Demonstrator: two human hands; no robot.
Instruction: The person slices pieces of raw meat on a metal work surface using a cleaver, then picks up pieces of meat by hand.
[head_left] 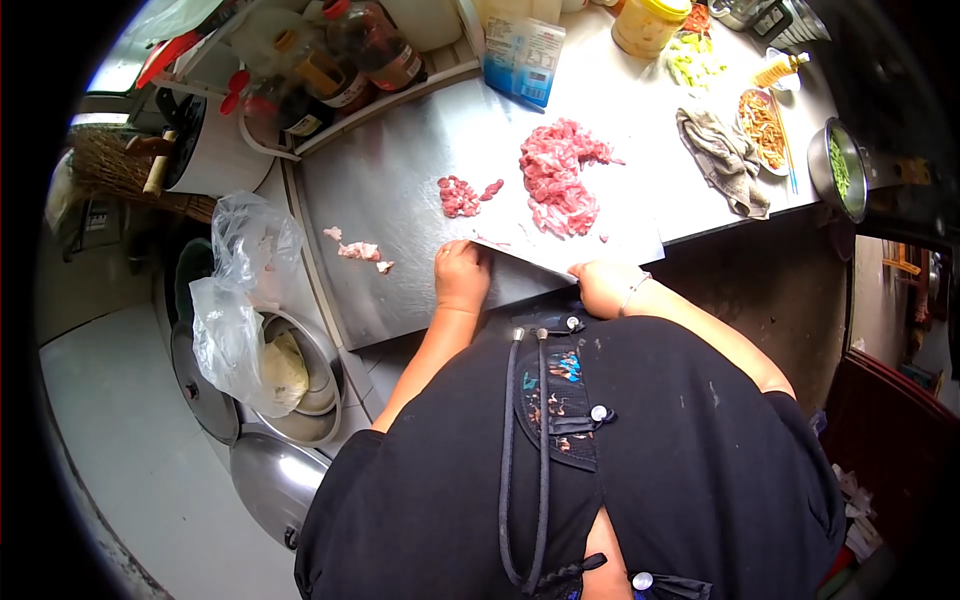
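A thin white cutting board (630, 225) lies at the front of the counter, its near edge toward my body. A large heap of sliced raw meat (560, 178) rests on it. My right hand (608, 288) pinches the board's near edge, fingertips partly hidden. At the board's left front corner, my left hand (462, 275) is curled closed against the edge. Left of the board, a small pile of chopped meat (460, 197) sits on the metal worktop (370, 190). Pale fatty scraps (360, 250) lie farther left.
Sauce bottles (380, 50) stand in a rack at back left; a blue-white packet (522, 62) is behind the meat. To the right are a grey cloth (722, 160), a dish of shredded food (762, 130) and a metal pan (838, 170). A plastic bag (230, 330) hangs over a pot (325, 405).
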